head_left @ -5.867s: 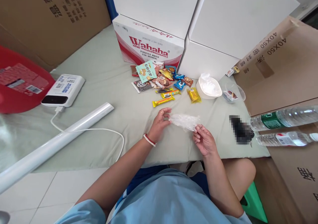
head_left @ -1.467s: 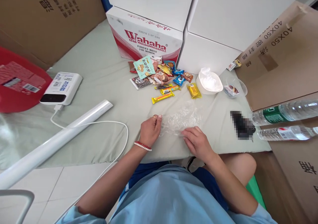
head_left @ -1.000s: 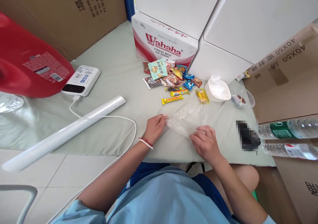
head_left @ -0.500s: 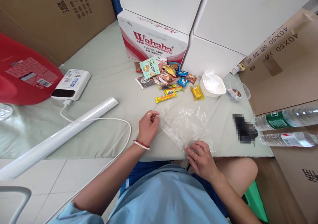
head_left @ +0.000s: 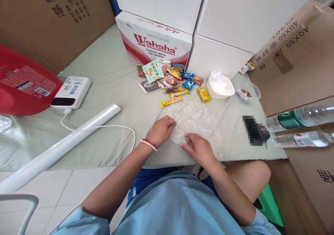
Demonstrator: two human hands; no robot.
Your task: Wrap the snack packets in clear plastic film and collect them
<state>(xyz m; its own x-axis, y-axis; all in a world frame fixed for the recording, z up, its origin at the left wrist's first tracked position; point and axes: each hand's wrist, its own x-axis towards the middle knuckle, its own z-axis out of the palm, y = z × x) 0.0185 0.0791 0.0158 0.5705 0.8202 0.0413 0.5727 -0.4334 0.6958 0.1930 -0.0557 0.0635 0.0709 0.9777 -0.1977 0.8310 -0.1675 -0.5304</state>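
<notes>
A crinkled sheet of clear plastic wrap (head_left: 195, 122) lies spread on the green tabletop (head_left: 112, 85), close to the near edge and just in front of the seated person. The left hand (head_left: 161, 130) rests on the wrap's left edge with its fingers curled down onto it, pressing or pinching the film; which of the two I cannot tell. The right hand (head_left: 198, 148) lies at the wrap's near edge, at about five o'clock from the left hand, its fingers stretched out flat and loose on the film, gripping nothing. A red and white bead bracelet (head_left: 148, 143) sits on the left wrist. Past the wrap, at twelve o'clock, a heap of snack packets (head_left: 169, 80) is scattered in front of a red and white carton (head_left: 153, 40). A white bowl (head_left: 220, 87) with plastic in it stands at about one o'clock from the wrap, just beside the snacks. Off at nine o'clock a long white roll (head_left: 62, 146) lies slantwise on the tabletop, with a white power bank (head_left: 71, 92) and its cable (head_left: 104, 127) near it. Two water bottles (head_left: 300, 129) lie on their sides at three o'clock.
</notes>
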